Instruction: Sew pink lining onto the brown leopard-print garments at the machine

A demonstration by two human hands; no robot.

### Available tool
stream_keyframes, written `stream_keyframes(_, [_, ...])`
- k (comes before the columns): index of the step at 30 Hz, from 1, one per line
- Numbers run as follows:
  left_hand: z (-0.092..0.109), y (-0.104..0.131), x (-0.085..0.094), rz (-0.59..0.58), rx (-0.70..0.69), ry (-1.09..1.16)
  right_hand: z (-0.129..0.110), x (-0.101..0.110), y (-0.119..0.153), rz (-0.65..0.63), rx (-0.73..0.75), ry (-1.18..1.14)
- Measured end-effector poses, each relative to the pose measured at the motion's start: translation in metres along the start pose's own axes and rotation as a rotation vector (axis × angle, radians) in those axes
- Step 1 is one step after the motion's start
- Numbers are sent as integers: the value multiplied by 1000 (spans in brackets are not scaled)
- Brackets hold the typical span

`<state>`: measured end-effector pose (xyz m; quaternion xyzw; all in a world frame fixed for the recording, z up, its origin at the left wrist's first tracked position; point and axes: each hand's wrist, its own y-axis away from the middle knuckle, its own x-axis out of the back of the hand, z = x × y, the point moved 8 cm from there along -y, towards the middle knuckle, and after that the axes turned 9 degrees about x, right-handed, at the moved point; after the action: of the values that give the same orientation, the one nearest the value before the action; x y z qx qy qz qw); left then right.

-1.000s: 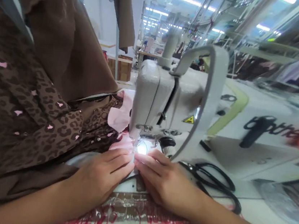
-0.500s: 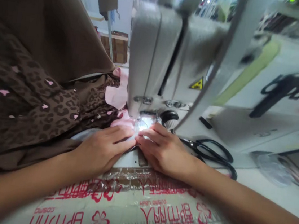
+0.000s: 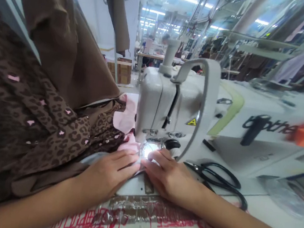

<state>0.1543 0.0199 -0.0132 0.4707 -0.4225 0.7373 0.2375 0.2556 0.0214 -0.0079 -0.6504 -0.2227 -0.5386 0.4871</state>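
Note:
A white sewing machine (image 3: 156, 103) stands ahead, its lamp shining brightly on the needle area. Just below the lamp, my left hand (image 3: 114, 168) presses closed fingers on light fabric at the left of the needle area. My right hand (image 3: 168, 173) is beside it, fingers drawn together on the same fabric edge; the fingertips of both hands nearly meet. Pink fabric (image 3: 125, 116) lies beyond my left hand. Brown leopard-print cloth (image 3: 64, 129) with small pink patches is heaped at the left. Glare hides the needle and the fabric edge.
Black-handled scissors (image 3: 220, 178) lie right of my right hand. A clear round dish (image 3: 283, 195) is farther right. Taped plastic with red print (image 3: 132, 226) and a ruler strip covers the near table. Brown cloth (image 3: 84, 54) hangs at the left; a cardboard box (image 3: 122, 72) stands behind.
The view has tilted up, showing more of the machine's top and the room behind. Both hands remain at the needle area, with little visible change in their grip.

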Motion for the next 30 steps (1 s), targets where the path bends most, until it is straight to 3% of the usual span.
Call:
stream_keyframes(8, [-17, -10, -2, -85, 77, 37, 0, 11, -6, 123, 4, 80])
stream_keyframes(16, [-28, -9, 1, 3, 5, 67, 1, 8, 0, 105, -54, 176])
stream_keyframes(22, [-50, -20, 3, 11, -36, 49, -10, 8, -1, 50, 74, 49])
stream_keyframes(30, [-55, -28, 8, 24, -47, -127, -5, -4, 0, -85, 32, -49])
